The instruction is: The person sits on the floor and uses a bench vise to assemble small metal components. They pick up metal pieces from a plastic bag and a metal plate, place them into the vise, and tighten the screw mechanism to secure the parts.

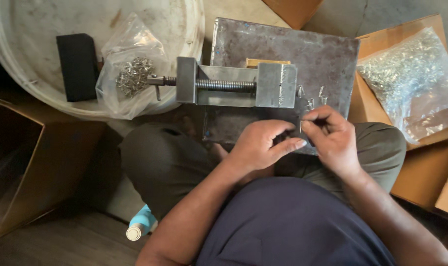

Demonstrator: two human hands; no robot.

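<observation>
At centre frame, the left hand [263,145] and right hand [332,140] pinch one small metal piece [301,127] between their fingertips, just below the vise [238,84] on the steel plate [332,54]. They seem to be fitting parts together; steady alignment matters next.

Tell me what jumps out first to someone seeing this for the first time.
The steel vise lying across the dark metal plate at centre. Just below it, the left hand and right hand meet over a small metal piece. Clear bags of shiny metal parts sit either side: one in the white tub, one on cardboard at right.
</observation>
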